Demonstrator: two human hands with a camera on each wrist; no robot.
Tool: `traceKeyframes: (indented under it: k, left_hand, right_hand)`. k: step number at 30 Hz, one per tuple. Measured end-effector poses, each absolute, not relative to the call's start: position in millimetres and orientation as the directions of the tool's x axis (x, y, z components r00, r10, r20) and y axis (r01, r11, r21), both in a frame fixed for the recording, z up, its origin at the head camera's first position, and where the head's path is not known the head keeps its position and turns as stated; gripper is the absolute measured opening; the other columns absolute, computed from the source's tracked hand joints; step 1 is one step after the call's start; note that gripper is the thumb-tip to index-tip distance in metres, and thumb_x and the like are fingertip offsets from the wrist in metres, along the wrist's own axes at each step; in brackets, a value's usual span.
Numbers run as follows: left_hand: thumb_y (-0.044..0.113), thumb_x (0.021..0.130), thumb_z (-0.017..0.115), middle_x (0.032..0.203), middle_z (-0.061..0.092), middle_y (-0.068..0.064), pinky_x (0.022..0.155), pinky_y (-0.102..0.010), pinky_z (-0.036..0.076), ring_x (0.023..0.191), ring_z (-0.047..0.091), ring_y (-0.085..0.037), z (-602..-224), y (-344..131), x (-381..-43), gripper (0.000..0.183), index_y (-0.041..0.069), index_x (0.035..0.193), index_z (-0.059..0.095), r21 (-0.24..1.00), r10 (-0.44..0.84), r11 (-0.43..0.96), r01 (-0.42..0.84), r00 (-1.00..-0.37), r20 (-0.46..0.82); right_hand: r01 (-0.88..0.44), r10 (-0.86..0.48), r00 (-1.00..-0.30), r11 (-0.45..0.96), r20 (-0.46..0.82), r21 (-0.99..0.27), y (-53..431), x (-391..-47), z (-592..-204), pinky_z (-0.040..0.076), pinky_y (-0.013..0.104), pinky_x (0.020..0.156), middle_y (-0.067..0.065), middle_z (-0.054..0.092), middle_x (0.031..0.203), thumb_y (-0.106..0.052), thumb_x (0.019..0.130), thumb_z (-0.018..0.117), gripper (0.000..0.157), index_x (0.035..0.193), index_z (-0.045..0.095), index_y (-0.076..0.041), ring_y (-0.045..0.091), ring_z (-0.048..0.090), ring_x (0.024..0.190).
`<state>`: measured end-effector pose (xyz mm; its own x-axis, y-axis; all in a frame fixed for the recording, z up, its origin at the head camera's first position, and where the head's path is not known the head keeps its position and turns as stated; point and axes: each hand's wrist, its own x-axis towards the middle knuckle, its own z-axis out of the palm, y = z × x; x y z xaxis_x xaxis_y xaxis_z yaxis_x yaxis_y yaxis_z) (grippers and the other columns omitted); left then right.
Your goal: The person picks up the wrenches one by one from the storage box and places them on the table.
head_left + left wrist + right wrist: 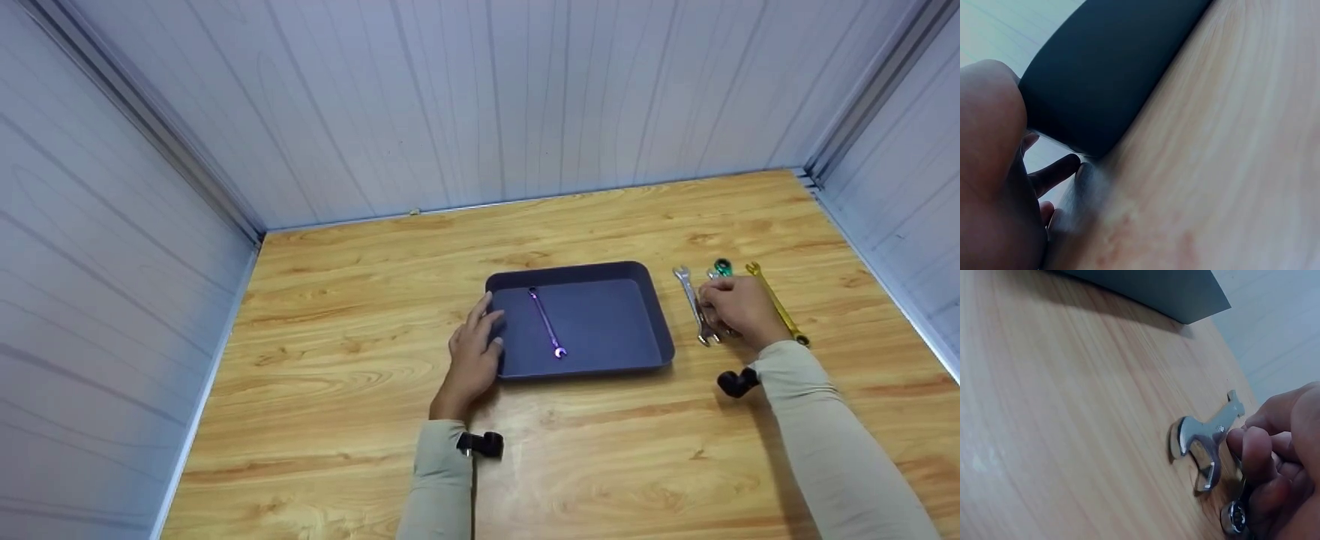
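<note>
A dark grey rectangular tray (607, 322) lies on the table with a purple combination wrench (547, 322) inside it. My left hand (472, 352) rests at the tray's left rim, its fingers spread and fairly straight; in the left wrist view, fingers touch the tray's outer wall (1100, 67). To the right of the tray, my right hand (739, 304) curls its fingers over a silver wrench (1234, 517), largely hidden beneath them. Just left of that hand lies another silver wrench (690, 300), open-ended. A green-ended wrench (722, 266) shows past the knuckles, and a gold wrench (776, 304) lies to the right.
The wood-grain table (337, 360) is bounded by a white panelled wall (450, 97) behind and further panels at both sides. A small tan bit (415, 212) sits by the back edge. Each sleeve cuff carries a black wrist camera (739, 382).
</note>
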<state>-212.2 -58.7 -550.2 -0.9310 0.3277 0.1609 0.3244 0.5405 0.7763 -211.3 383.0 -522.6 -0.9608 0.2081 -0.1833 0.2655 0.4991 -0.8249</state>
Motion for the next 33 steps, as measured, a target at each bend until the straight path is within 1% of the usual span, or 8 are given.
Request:
traceKeyframes:
  k: [5, 7, 10, 13, 17, 23, 29, 33]
  left_hand:
    - [0.007, 0.101, 0.049, 0.166, 0.019, 0.0, 0.116, -0.056, 0.006, 0.149, 0.023, -0.022, -550, -59, -212, 0.044, 0.006, 0.144, 0.05, 0.772, 0.326, 0.545, 0.327, -0.931, 0.163]
    - [0.007, 0.101, 0.048, 0.166, 0.019, 0.0, 0.116, -0.056, 0.007, 0.149, 0.023, -0.022, -550, -59, -212, 0.044, 0.006, 0.144, 0.05, 0.769, 0.324, 0.549, 0.328, -0.931, 0.167]
    - [0.007, 0.1, 0.049, 0.165, 0.02, 0.001, 0.116, -0.055, 0.007, 0.149, 0.024, -0.021, -550, -59, -213, 0.044, 0.007, 0.144, 0.051, 0.768, 0.318, 0.552, 0.326, -0.933, 0.168]
    - [0.007, 0.1, 0.049, 0.165, 0.02, 0.001, 0.116, -0.055, 0.007, 0.149, 0.024, -0.021, -551, -59, -212, 0.043, 0.007, 0.143, 0.051, 0.768, 0.313, 0.553, 0.323, -0.935, 0.168]
    - [0.007, 0.1, 0.049, 0.165, 0.02, 0.0, 0.116, -0.056, 0.006, 0.149, 0.024, -0.023, -551, -59, -212, 0.042, 0.006, 0.143, 0.052, 0.77, 0.315, 0.548, 0.325, -0.934, 0.17]
    - [0.005, 0.1, 0.05, 0.165, 0.021, 0.001, 0.116, -0.056, 0.005, 0.148, 0.026, -0.024, -553, -59, -213, 0.041, 0.006, 0.141, 0.054, 0.779, 0.317, 0.528, 0.337, -0.93, 0.187]
    - [0.01, 0.099, 0.056, 0.164, 0.023, 0.004, 0.116, -0.055, 0.005, 0.147, 0.028, -0.023, -555, -59, -214, 0.039, 0.007, 0.138, 0.058, 0.79, 0.311, 0.514, 0.334, -0.931, 0.191]
    - [0.018, 0.101, 0.056, 0.163, 0.025, 0.003, 0.115, -0.057, 0.008, 0.146, 0.029, -0.025, -554, -60, -216, 0.037, 0.008, 0.136, 0.06, 0.786, 0.306, 0.521, 0.332, -0.933, 0.192]
  right_hand:
    - [0.278, 0.206, -0.957, 0.432, -0.206, -0.858, 382, -211, -522, 0.04, 0.029, 0.043, 0.001, 0.056, 0.062, -0.018, 0.099, 0.058, 0.024, 0.098, 0.066, 0.005, 0.012, 0.05, 0.05]
    - [0.281, 0.207, -0.955, 0.411, -0.211, -0.867, 381, -210, -521, 0.039, 0.03, 0.042, 0.002, 0.055, 0.06, -0.02, 0.099, 0.057, 0.027, 0.095, 0.063, 0.006, 0.013, 0.048, 0.048]
    - [0.273, 0.213, -0.956, 0.406, -0.2, -0.872, 379, -209, -520, 0.041, 0.031, 0.042, 0.003, 0.058, 0.062, -0.026, 0.101, 0.055, 0.035, 0.093, 0.063, 0.007, 0.013, 0.05, 0.049]
    - [0.273, 0.224, -0.955, 0.412, -0.194, -0.869, 377, -209, -519, 0.043, 0.03, 0.044, 0.005, 0.062, 0.069, -0.031, 0.103, 0.053, 0.04, 0.096, 0.065, 0.007, 0.012, 0.054, 0.052]
    - [0.302, 0.245, -0.944, 0.382, -0.219, -0.874, 373, -208, -516, 0.045, 0.028, 0.046, 0.005, 0.067, 0.08, -0.033, 0.104, 0.051, 0.042, 0.108, 0.067, 0.005, 0.01, 0.056, 0.057]
    - [0.329, 0.226, -0.934, 0.241, -0.277, -0.913, 363, -209, -507, 0.044, 0.024, 0.047, 0.002, 0.066, 0.083, -0.032, 0.105, 0.048, 0.044, 0.122, 0.06, 0.006, 0.006, 0.055, 0.059]
    - [0.291, 0.195, -0.947, 0.18, -0.256, -0.94, 348, -209, -495, 0.036, 0.023, 0.04, 0.001, 0.067, 0.08, -0.03, 0.105, 0.048, 0.043, 0.123, 0.059, 0.008, 0.005, 0.054, 0.056]
    - [0.233, 0.227, -0.952, 0.095, -0.207, -0.968, 334, -213, -490, 0.039, 0.021, 0.042, 0.002, 0.067, 0.078, -0.024, 0.104, 0.051, 0.038, 0.119, 0.061, 0.009, 0.006, 0.055, 0.057]
